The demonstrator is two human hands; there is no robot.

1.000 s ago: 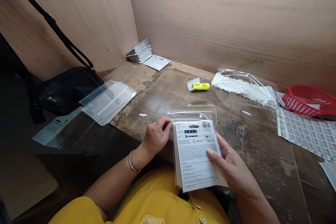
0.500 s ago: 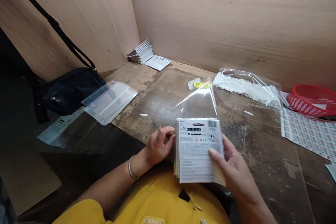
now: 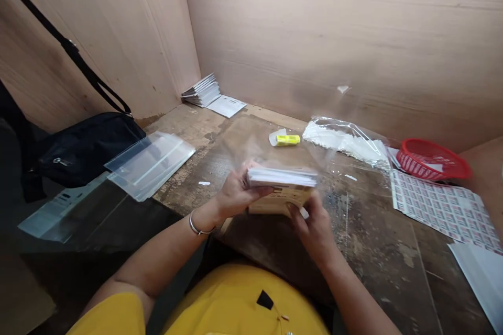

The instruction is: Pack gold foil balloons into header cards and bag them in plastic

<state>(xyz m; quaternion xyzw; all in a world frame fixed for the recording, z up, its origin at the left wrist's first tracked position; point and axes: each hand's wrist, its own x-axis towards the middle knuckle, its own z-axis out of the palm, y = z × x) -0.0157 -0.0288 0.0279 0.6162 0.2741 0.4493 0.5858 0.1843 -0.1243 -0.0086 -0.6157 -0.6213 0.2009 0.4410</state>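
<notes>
Yellow-shirted, a person is sitting at a worn wooden bench, working with both bare hands at its near edge. Their left grip is closed around one end of a stack of printed cards, with the fingers curling over the top, while a silver bangle is sitting on that wrist. Their right grip is closed on the other end from below, so the stack is lying nearly flat between the hands, held above the bench and not touching it. A clear plastic bag is rising behind the stack, blurred and hard to trace, so I cannot tell how far the cards are inside it.

Measured from the hands, with 12 o'clock straight ahead, a yellow marker is resting on a scrap of white paper at 12. A bag of white pieces is lying at 1, with a red plastic basket beyond it at 2 and a sheet of printed labels at 3. Clear sleeves are lying at 9, and a black bag is sitting beyond them.
</notes>
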